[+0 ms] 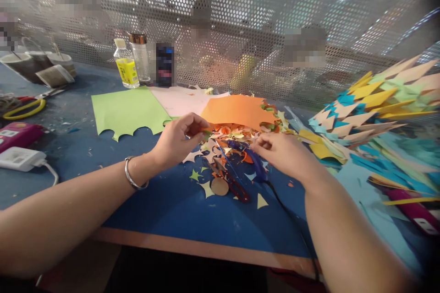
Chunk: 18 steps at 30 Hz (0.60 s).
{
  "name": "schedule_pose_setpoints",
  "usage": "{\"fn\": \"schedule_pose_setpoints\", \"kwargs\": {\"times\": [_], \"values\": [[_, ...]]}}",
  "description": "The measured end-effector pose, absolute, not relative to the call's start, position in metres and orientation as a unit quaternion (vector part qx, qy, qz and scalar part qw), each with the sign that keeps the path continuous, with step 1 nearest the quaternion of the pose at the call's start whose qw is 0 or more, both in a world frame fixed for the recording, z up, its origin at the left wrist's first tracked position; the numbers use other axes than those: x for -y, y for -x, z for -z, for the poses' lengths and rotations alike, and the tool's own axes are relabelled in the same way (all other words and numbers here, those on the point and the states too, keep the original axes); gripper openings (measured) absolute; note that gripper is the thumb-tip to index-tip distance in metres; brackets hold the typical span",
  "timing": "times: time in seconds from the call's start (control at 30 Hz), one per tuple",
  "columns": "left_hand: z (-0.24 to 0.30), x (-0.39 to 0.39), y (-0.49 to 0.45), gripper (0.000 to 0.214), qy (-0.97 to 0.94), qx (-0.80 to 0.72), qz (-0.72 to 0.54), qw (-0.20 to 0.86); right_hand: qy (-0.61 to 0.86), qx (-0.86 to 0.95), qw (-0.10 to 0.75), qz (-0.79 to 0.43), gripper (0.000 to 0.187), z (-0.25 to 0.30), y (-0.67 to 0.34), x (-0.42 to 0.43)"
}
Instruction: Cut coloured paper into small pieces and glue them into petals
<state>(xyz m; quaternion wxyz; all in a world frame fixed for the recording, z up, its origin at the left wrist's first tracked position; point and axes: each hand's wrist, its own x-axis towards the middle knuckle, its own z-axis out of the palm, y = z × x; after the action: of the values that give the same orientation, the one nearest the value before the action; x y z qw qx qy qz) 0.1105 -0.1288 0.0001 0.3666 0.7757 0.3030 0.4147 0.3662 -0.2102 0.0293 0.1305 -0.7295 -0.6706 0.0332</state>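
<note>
In the head view, your left hand [184, 135] has its thumb and finger pinching a green bit [207, 136], just over the pile of scraps [209, 149] on the desk [165, 219]. Your right hand [278, 151] has its fingers curled in close to the glue gun [259, 167]. I cannot tell if they hold a thing or touch the gun.

To do this well, pinch the green bit softly by its edge, so it does not bend. Leave some of it poking out where you can see it. Mind the tip of the gun, as it may be hot. Watch the black cord [285, 208] too, because it runs near your right arm and could snag. Good bits could get lost in the pile, so work a little to one side of it.

Now count. You have two hands, one glue gun and three big sheets: one green sheet [127, 112], one pink sheet [184, 100] and one orange sheet [233, 110]. There is one round disc [219, 186], one green star [195, 175], one bottle [126, 71] and one jar [140, 62]. I see two purple boxes, one on the left [25, 133] and one on the right [414, 208]. The scraps are too many to count.
</note>
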Motion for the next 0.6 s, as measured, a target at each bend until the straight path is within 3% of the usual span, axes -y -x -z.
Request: {"fn": "schedule_pose_setpoints", "kwargs": {"times": [0.3,0.47,0.6], "values": [[0.001,0.126,-0.110,0.016,-0.767,-0.306,-0.421,0.375,0.776,0.615,0.021,-0.140,0.042,-0.020,-0.374,0.221],[0.002,0.125,-0.109,0.016,-0.767,-0.307,-0.417,0.379,0.761,0.605,0.074,-0.222,0.039,-0.008,-0.384,0.219],[0.002,0.124,-0.108,0.017,-0.758,-0.309,-0.424,0.388,0.754,0.569,0.176,-0.277,0.035,-0.006,-0.387,0.216]]}}
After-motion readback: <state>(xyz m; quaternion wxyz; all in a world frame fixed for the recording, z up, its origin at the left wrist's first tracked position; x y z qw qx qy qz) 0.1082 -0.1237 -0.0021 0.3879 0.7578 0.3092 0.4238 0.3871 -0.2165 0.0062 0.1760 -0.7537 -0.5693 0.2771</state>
